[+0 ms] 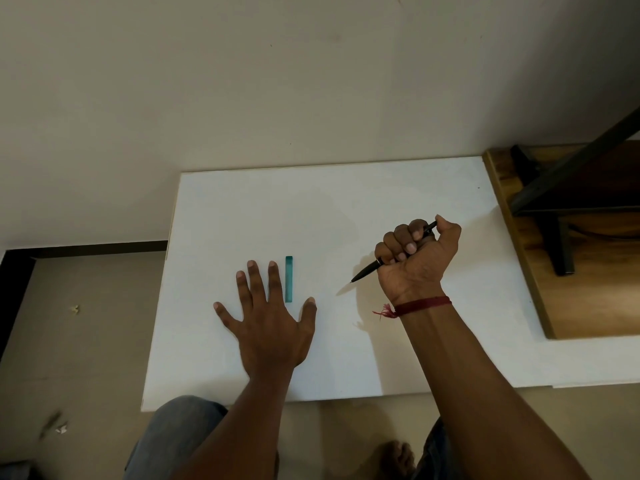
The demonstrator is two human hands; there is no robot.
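Step in hand: setting up to rule a line, judging by the pen held ready and the ruler lying by the other hand; no mark shows on the board yet.
Left grip (268, 327): released, fingers straight and spread, palm flat on the white board (242, 209).
Ruler (289, 278): small and teal, flat on the board and pointing away from the person, between the left index finger and thumb; whether the finger touches it cannot be told.
Right grip (417, 258): clenched in a fist round the black pen (367, 270); a red thread (420, 304) circles the wrist.
Pen: slants down and leftward, its tip seemingly lifted off the board, apart from the ruler on its right side.
Board: lies on the floor (86, 323).
Next move calls for: likely pinning the ruler under the left fingers, changing the fist to a writing hold, and bringing the tip to the ruler's edge.
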